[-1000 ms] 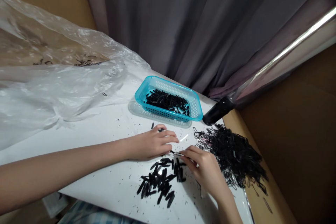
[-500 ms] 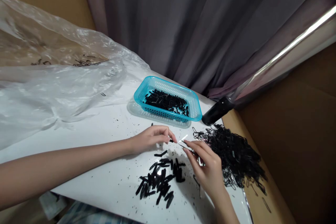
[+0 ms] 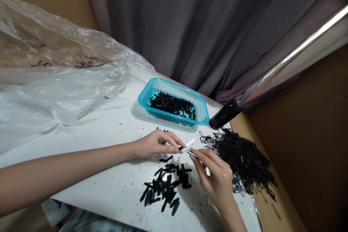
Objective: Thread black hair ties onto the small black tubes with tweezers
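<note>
Now the left hand pinches a small black piece with its fingertips; a second ago those fingers were spread low over the worktop. The right hand is closed on a thin shiny thing aimed at the piece, so both hands seem busy at one spot. I can't tell if the two things touch. Black bits lie near the front edge, clips crowd the right edge, and more room is left, toward the clear bag.
</note>
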The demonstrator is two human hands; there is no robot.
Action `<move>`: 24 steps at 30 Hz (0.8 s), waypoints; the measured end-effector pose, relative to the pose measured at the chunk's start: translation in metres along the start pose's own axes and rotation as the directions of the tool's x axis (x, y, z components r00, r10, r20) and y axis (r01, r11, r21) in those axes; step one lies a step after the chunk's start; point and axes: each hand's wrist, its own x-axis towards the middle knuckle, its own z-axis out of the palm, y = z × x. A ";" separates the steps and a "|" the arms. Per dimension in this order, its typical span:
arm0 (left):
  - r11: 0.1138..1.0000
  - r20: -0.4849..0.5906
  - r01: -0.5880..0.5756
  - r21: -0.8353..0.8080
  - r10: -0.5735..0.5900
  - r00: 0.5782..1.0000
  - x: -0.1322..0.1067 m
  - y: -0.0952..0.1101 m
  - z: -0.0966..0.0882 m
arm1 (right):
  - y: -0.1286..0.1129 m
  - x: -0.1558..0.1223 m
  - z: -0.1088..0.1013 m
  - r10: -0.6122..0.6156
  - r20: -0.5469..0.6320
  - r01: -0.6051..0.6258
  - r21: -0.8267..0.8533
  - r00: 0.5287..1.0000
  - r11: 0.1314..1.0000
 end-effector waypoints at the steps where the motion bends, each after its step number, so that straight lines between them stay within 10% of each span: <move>1: 1.000 -0.001 -0.004 0.008 0.004 1.000 0.000 -0.001 0.000 | 0.000 0.000 0.000 -0.002 0.012 0.002 -0.002 1.000 1.000; 24: 0.985 -0.016 -0.058 0.163 0.062 0.998 0.000 -0.002 0.000 | 0.007 -0.002 0.003 -0.012 0.100 0.021 -0.091 0.995 0.996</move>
